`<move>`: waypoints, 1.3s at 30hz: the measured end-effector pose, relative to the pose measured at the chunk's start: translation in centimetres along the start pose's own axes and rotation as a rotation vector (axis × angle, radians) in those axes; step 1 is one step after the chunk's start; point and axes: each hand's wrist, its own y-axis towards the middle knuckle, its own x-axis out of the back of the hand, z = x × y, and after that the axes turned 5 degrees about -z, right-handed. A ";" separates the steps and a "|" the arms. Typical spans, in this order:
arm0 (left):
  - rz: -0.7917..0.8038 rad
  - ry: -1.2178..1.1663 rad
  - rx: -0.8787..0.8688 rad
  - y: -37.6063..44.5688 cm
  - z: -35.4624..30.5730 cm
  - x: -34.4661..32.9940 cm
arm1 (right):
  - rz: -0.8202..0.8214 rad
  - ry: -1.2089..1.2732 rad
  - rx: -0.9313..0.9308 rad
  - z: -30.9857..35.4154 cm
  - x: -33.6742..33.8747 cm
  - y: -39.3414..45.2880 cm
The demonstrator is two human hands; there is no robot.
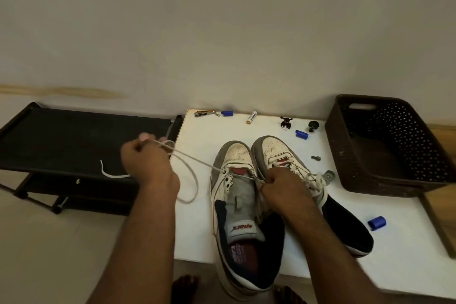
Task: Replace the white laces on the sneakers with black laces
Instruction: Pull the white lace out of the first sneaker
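Note:
Two white and grey sneakers stand side by side on the white table [246,128], toes pointing away. The left sneaker [237,195] is almost unlaced, its grey tongue bare. A white lace [191,159] runs from its lowest eyelets out to the left, where my left hand [145,160] grips it in a fist, with a loop hanging below. My right hand [278,185] pinches the same lace at the eyelets on the sneaker's right side. The right sneaker [291,158] still carries its white lace, tied in a bow. No black lace is in view.
A brown perforated basket [385,145] stands at the right of the table. Small items lie along the far edge: blue caps [301,134], a battery [251,117], a nail clipper [203,113], a bolt [315,157]. A black rack [74,140] stands at the left. Bare feet show below the table edge.

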 end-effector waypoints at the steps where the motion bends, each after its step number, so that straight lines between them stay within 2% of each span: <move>1: -0.047 -0.166 0.085 0.4 -0.5 0.2 | 0.004 0.003 -0.002 0.1 -0.1 0.0; 2: -0.037 -0.242 0.172 0.5 -0.7 0.3 | 0.005 0.010 0.000 0.3 -0.2 0.0; 3: 0.009 -0.204 0.220 0.4 -0.7 0.4 | 0.005 0.020 0.003 0.4 -0.3 0.1; 4: 0.083 -0.058 0.203 0.0 -0.6 0.3 | 0.002 0.030 0.005 0.5 -0.4 0.0; 5: 0.182 0.160 0.109 -0.4 -0.2 0.2 | -0.003 0.037 0.004 0.6 -0.5 0.0; 8: 0.529 0.829 -0.401 -1.2 1.5 -0.1 | -0.021 0.040 0.005 0.7 -0.7 -0.1; 9: 0.640 1.039 -0.477 -1.1 2.2 0.0 | -0.025 0.037 0.012 0.7 -0.7 -0.1; 11: 0.763 1.389 -0.444 -1.1 3.3 0.2 | -0.027 0.027 0.023 0.7 -0.7 -0.1; 13: 0.770 1.524 -0.396 -1.3 3.9 0.4 | -0.029 0.013 0.022 0.6 -0.8 0.0; 15: 0.769 1.450 -0.439 -1.4 3.8 0.2 | -0.032 0.008 0.019 0.4 -1.0 0.1; 17: 0.700 1.230 -0.481 -1.3 3.3 0.1 | -0.044 0.002 0.014 0.0 -1.0 0.2; 18: 0.611 1.107 -0.530 -1.5 2.8 0.0 | -0.053 -0.006 0.011 -0.2 -0.9 0.3; 20: 0.319 0.954 -0.658 -1.3 2.1 0.0 | -0.064 -0.013 0.011 -0.4 -0.8 0.4; 22: 0.070 0.835 -0.665 -0.3 2.0 0.1 | -0.073 -0.019 0.018 -0.3 -0.8 0.4; 24: -0.053 0.688 -0.532 1.4 2.1 0.2 | -0.090 -0.027 0.029 -0.2 -0.8 0.3; 26: -0.089 0.593 -0.391 2.5 1.9 0.2 | -0.101 -0.024 0.041 0.0 -0.9 0.2; 28: 0.035 0.444 -0.165 2.0 1.8 -0.1 | -0.095 -0.002 0.051 0.2 -1.0 0.2; 30: 0.253 0.259 0.273 0.2 1.4 -0.5 | -0.093 0.011 0.050 0.4 -1.0 0.1; 31: 0.335 0.233 0.448 -0.7 1.1 -0.5 | -0.093 0.008 0.050 0.5 -1.1 0.1; 32: 0.377 0.254 0.535 -1.5 1.1 -0.4 | -0.095 0.003 0.053 0.5 -1.2 0.1; 33: 0.386 0.307 0.526 -1.7 1.3 -0.4 | -0.097 -0.001 0.054 0.5 -1.2 0.1; 34: 0.382 0.414 0.424 -1.8 1.5 -0.3 | -0.098 -0.002 0.053 0.5 -1.2 0.1; 36: 0.414 0.708 0.001 -1.4 2.3 -0.1 | -0.095 0.000 0.047 0.6 -1.2 0.2; 37: 0.482 0.827 -0.208 -1.3 2.8 0.0 | -0.092 -0.003 0.043 0.6 -1.2 0.2; 38: 0.560 0.970 -0.325 -1.2 3.2 0.1 | -0.091 -0.008 0.041 0.6 -1.2 0.2; 39: 0.634 1.122 -0.355 -1.1 3.8 0.1 | -0.091 -0.012 0.040 0.6 -1.2 0.2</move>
